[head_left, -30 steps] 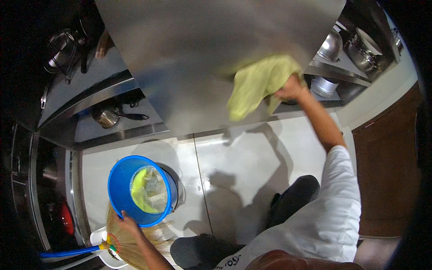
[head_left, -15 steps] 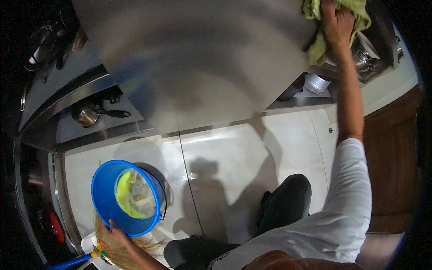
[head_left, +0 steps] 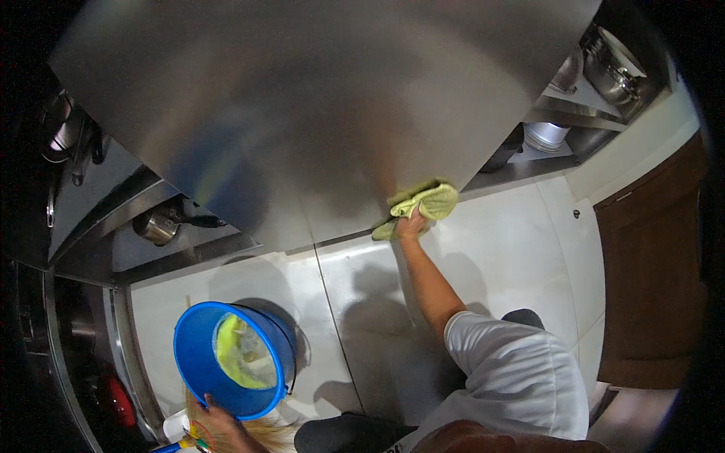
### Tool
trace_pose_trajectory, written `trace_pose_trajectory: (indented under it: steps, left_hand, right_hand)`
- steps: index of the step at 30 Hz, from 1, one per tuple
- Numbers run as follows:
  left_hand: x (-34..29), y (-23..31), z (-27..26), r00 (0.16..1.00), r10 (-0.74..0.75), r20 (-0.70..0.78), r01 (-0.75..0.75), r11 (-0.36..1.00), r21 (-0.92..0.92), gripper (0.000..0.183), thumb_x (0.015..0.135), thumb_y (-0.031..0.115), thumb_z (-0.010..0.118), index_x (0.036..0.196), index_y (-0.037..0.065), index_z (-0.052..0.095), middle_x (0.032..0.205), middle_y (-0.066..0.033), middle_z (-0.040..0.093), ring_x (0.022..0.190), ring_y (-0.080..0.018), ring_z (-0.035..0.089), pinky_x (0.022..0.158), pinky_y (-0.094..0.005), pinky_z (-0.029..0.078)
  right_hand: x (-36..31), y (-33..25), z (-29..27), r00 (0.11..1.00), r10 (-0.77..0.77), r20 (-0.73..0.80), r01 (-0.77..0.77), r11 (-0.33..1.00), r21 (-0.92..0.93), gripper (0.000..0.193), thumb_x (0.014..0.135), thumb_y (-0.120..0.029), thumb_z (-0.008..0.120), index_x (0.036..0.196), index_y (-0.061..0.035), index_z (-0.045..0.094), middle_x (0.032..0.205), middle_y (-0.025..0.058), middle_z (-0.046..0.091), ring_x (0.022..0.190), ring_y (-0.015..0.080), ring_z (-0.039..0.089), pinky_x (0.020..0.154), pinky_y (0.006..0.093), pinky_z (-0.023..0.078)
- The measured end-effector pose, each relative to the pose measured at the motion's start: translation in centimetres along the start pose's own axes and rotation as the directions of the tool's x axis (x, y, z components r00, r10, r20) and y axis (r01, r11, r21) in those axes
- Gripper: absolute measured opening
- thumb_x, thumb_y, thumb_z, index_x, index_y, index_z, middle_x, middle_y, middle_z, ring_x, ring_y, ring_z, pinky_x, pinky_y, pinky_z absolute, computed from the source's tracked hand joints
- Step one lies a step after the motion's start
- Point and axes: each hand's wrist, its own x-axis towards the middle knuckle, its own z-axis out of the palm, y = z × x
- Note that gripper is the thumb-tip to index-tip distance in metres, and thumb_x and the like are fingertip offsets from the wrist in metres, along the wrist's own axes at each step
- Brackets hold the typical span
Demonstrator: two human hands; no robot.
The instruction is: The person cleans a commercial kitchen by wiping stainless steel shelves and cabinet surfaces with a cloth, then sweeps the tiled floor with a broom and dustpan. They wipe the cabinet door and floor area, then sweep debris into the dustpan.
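Observation:
My right hand (head_left: 411, 224) is closed on a green cloth (head_left: 432, 201), pressing it against the lower edge of a large brushed-steel panel (head_left: 317, 113). At the lower left, my left hand (head_left: 215, 420) grips the rim of a blue bucket (head_left: 198, 355), fingers over the near side. Inside the bucket sits foamy water (head_left: 257, 351) with a bright yellow-green cloth (head_left: 231, 355) partly under it. The bucket tilts a little toward me.
A broom (head_left: 226, 432) with straw bristles lies beneath and beside the bucket. Steel shelves at left hold a small saucepan (head_left: 158, 226); those at right hold pots (head_left: 610, 72). A brown wooden door (head_left: 649, 272) stands at right. Pale floor tiles (head_left: 513, 249) lie below the panel.
My right hand has swept the green cloth from the panel's upper right down to its bottom edge. My left hand stays on the bucket rim. The whole view has shifted.

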Motion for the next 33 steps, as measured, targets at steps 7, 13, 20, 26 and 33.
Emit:
trace_pose_trajectory:
  steps: [7,13,20,26,33]
  left_hand:
    - [0.1,2.0,0.0,0.992,-0.095,0.087,0.084,0.989,0.124,0.03,0.079,0.005,0.044,0.106,-0.007,0.046,0.102,-0.0192,0.051,0.089,-0.0267,0.048,0.081,-0.035,0.035]
    - [0.2,0.0,0.3,0.997,-0.08,0.01,0.08,0.996,-0.031,0.028,0.078,0.007,0.045,0.103,-0.005,0.048,0.098,-0.0172,0.053,0.085,-0.0255,0.049,0.078,-0.035,0.036]
    - [-0.4,0.7,0.6,0.992,-0.12,0.032,0.121,0.992,-0.021,0.026,0.078,0.007,0.046,0.1,-0.005,0.05,0.092,-0.0164,0.055,0.08,-0.0241,0.051,0.074,-0.0354,0.039]
    - [0.6,1.6,-0.4,0.917,0.397,-0.031,-0.294,0.726,0.622,0.042,0.065,0.005,0.054,0.106,-0.003,0.047,0.102,-0.0204,0.051,0.094,-0.0333,0.048,0.081,-0.0412,0.037]
    - [3.9,6.5,5.3,0.872,0.264,0.413,-0.447,0.774,0.448,0.03,0.068,0.003,0.053,0.098,0.005,0.054,0.095,-0.0166,0.054,0.086,-0.0317,0.052,0.074,-0.0391,0.042]
  right_hand:
    - [-0.7,-2.5,0.4,0.588,0.794,0.151,-0.59,0.294,0.752,0.037,0.084,-0.021,0.027,0.103,0.0058,0.044,0.109,0.0218,0.045,0.096,0.0301,0.044,0.083,0.0356,0.033]
    - [4.3,-9.2,-5.4,0.927,0.336,0.167,-0.369,0.735,0.569,0.02,0.08,-0.011,0.034,0.079,0.0048,0.046,0.077,0.0118,0.047,0.074,0.0194,0.043,0.07,0.0314,0.034]
    - [21.6,-24.7,-19.0,0.907,-0.341,-0.247,0.384,0.911,0.153,0.031,0.075,-0.023,0.043,0.078,0.0061,0.053,0.069,0.0166,0.057,0.066,0.0316,0.053,0.07,0.038,0.039]
    - [28.6,-32.4,-25.1,0.82,-0.572,0.013,0.562,0.801,-0.206,0.043,0.076,-0.038,0.048,0.096,-0.0003,0.046,0.09,0.0159,0.05,0.076,0.0237,0.05,0.071,0.0375,0.04]
    - [28.2,-19.6,-18.0,0.66,-0.686,-0.308,0.691,0.715,-0.112,0.052,0.074,-0.049,0.043,0.084,-0.0015,0.059,0.077,0.012,0.061,0.069,0.0329,0.057,0.071,0.0409,0.04]
